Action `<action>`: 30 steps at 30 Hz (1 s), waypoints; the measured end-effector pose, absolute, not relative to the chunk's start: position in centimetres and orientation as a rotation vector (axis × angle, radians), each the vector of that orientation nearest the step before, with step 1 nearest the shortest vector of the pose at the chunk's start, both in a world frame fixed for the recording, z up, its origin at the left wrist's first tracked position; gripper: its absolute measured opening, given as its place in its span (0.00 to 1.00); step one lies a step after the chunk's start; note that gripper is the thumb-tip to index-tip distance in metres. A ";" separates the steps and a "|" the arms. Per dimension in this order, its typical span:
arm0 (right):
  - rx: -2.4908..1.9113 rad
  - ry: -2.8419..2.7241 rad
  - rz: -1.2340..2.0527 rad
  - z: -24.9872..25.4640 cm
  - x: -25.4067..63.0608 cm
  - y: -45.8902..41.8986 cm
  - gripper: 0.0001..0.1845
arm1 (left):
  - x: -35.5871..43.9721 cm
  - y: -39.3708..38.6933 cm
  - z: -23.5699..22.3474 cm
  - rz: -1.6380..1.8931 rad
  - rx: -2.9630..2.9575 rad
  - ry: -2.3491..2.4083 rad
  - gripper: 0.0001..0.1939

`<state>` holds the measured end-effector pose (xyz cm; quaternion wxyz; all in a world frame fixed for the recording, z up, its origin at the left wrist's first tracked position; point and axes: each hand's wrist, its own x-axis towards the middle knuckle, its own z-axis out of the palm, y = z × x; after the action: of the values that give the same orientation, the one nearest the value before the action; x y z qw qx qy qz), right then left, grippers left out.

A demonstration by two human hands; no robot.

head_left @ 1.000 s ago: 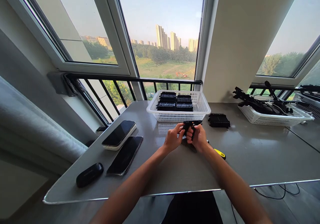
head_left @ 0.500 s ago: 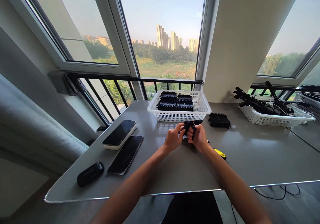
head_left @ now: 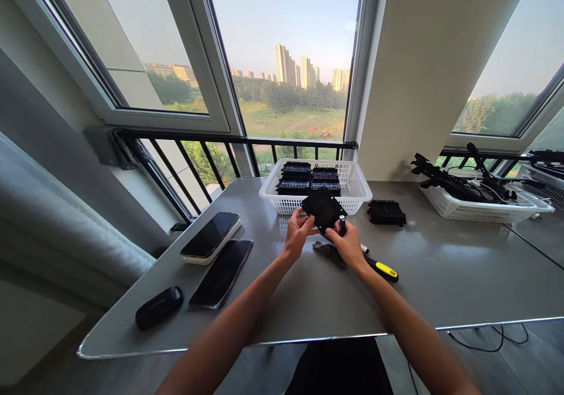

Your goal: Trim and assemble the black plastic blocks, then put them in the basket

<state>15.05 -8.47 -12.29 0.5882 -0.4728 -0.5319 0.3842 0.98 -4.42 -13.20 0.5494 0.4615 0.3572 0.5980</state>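
A flat, roughly square black plastic part is held up and tilted between my two hands, in front of the white basket. My left hand pinches its left lower edge. My right hand grips the lower right edge. From the right fist rises a short dark cylinder with a pale tip, its kind unclear. Beneath the hands lies a dark grey curved piece, partly hidden. By the right wrist is a tool with a black and yellow handle, and a small white end shows there too.
Several black ribbed plastic parts sit in the white basket. Another black part lies to its right. A second basket holds black pieces and cables. Phones and a black case are at left.
The black part has been raised and turned, so its broad flat face shows instead of its edge. My hands have spread slightly, and the dark grey piece below is more exposed.
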 end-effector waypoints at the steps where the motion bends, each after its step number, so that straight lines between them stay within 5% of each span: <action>1: -1.109 -1.219 0.876 -12.4 15.1 -8.4 0.16 | 1.0 -4.4 -13.1 1.423 1.044 0.814 0.27; 10: -1.073 -1.049 0.934 -13.3 15.2 -7.9 0.20 | 1.3 -4.6 -12.9 1.516 0.896 0.670 0.40; 17: -1.025 -0.869 0.927 -13.7 15.5 -7.1 0.21 | 1.0 -4.3 -12.8 1.354 0.944 0.711 0.25; 30: -0.973 -0.668 0.885 -14.1 16.4 -6.0 0.22 | -0.1 -3.5 -13.3 1.289 1.124 0.895 0.27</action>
<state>16.36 -6.04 -14.06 0.7400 -0.4437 -0.3046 0.4034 -0.09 -3.49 -13.29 0.5694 0.4788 0.3813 0.5488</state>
